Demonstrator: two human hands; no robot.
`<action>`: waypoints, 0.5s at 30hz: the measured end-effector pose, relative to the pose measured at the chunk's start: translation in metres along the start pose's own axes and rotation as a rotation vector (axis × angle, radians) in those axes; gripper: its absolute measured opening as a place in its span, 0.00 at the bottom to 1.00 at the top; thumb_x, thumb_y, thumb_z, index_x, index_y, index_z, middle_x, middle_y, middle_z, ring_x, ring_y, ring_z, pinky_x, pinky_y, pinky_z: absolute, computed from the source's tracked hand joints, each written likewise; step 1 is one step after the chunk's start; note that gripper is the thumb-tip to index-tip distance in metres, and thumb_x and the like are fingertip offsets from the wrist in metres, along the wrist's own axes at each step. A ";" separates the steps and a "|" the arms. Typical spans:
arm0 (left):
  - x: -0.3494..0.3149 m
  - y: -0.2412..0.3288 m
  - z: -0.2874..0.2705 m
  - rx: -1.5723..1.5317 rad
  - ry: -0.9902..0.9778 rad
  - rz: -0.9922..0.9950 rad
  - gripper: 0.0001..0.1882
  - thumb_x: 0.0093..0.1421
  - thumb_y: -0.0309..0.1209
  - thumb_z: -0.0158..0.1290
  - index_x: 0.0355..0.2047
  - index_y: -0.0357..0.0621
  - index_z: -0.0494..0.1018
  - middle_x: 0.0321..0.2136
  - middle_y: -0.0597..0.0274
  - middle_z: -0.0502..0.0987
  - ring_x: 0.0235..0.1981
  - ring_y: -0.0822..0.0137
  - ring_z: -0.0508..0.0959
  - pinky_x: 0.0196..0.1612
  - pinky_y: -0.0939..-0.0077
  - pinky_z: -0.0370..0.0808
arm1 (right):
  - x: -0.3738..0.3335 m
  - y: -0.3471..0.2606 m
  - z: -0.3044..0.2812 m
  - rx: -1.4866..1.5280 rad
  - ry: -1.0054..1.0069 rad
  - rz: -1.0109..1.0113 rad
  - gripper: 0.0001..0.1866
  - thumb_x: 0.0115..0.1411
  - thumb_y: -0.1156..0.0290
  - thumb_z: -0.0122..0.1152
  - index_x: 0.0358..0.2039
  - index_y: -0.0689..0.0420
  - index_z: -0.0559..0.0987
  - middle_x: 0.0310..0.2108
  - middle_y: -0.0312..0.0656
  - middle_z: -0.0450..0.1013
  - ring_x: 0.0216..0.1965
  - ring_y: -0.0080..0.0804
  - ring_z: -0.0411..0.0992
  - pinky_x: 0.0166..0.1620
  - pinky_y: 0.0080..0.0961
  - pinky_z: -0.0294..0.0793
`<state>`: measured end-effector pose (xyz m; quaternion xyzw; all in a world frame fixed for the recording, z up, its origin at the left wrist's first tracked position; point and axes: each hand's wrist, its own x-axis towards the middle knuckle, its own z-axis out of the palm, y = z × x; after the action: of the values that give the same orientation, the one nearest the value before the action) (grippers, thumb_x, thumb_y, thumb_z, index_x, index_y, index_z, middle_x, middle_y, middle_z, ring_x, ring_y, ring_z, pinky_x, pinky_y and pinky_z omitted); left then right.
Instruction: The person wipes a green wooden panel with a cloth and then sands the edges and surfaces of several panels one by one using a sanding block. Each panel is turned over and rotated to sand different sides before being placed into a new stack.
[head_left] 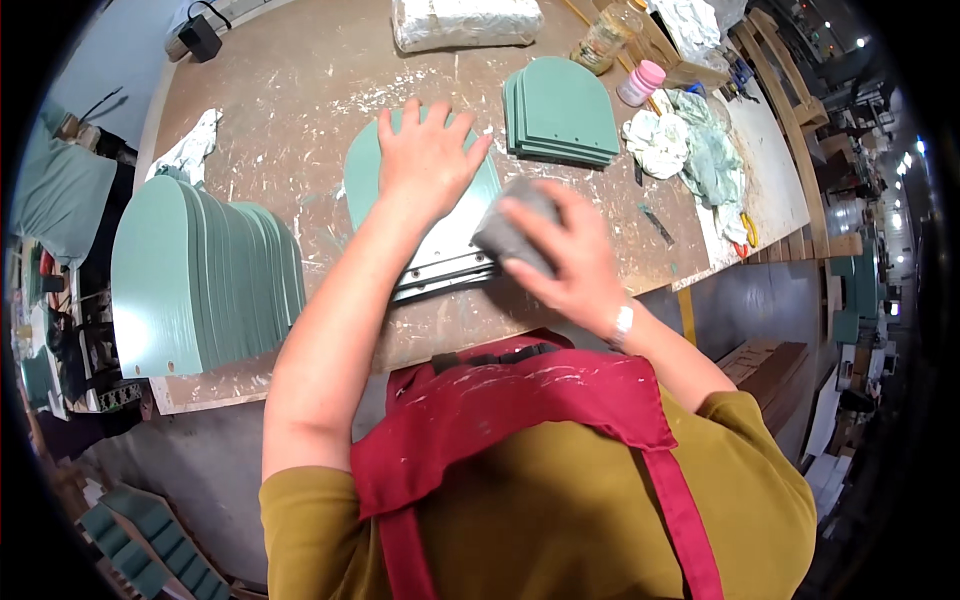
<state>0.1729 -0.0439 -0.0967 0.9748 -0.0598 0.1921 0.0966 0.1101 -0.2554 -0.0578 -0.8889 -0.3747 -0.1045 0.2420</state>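
Observation:
A pale green panel with a rounded far end (362,178) lies on the worktable in front of me, with another board edge showing beneath its near, straight end. My left hand (425,160) rests flat on it, fingers spread toward the rounded end. In my right hand (572,255) is a grey sanding block (515,225), held at the panel's right edge near its straight end; the hand is slightly blurred. Light glares off the panel's middle. Small holes show along its near edge.
Many similar green panels stand in a row (200,280) at the left. A smaller stack (562,105) lies at the far right, near crumpled rags (690,150), a pink-capped bottle (642,82) and a glass jar (606,38). A wrapped white block (465,22) sits at the back.

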 end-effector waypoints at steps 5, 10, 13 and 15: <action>-0.002 -0.005 -0.001 0.002 0.003 -0.008 0.19 0.64 0.48 0.47 0.47 0.52 0.77 0.50 0.59 0.75 0.57 0.51 0.68 0.60 0.36 0.59 | -0.037 0.027 -0.005 -0.017 -0.069 0.121 0.28 0.54 0.61 0.67 0.57 0.46 0.76 0.58 0.53 0.63 0.56 0.52 0.64 0.58 0.41 0.62; -0.003 0.002 0.001 -0.008 0.010 0.007 0.19 0.64 0.48 0.48 0.47 0.52 0.77 0.49 0.59 0.75 0.57 0.50 0.68 0.60 0.36 0.59 | -0.016 0.008 -0.001 -0.043 -0.014 0.019 0.28 0.54 0.57 0.66 0.57 0.44 0.75 0.58 0.53 0.64 0.56 0.51 0.65 0.57 0.42 0.63; 0.001 -0.002 0.001 -0.004 0.025 0.006 0.19 0.65 0.48 0.47 0.47 0.52 0.77 0.49 0.59 0.74 0.57 0.50 0.68 0.60 0.36 0.59 | -0.036 0.050 0.009 -0.175 -0.062 0.140 0.28 0.54 0.58 0.65 0.58 0.43 0.75 0.57 0.54 0.64 0.55 0.52 0.65 0.57 0.41 0.63; 0.001 -0.003 0.003 0.003 0.012 -0.001 0.19 0.65 0.48 0.47 0.47 0.52 0.77 0.50 0.58 0.74 0.58 0.50 0.68 0.60 0.36 0.59 | -0.028 0.050 -0.001 -0.135 -0.039 0.171 0.28 0.55 0.58 0.65 0.58 0.44 0.75 0.57 0.54 0.65 0.55 0.53 0.65 0.56 0.41 0.64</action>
<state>0.1751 -0.0415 -0.0992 0.9738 -0.0586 0.1980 0.0955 0.1264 -0.3031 -0.0851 -0.9337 -0.2944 -0.0910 0.1824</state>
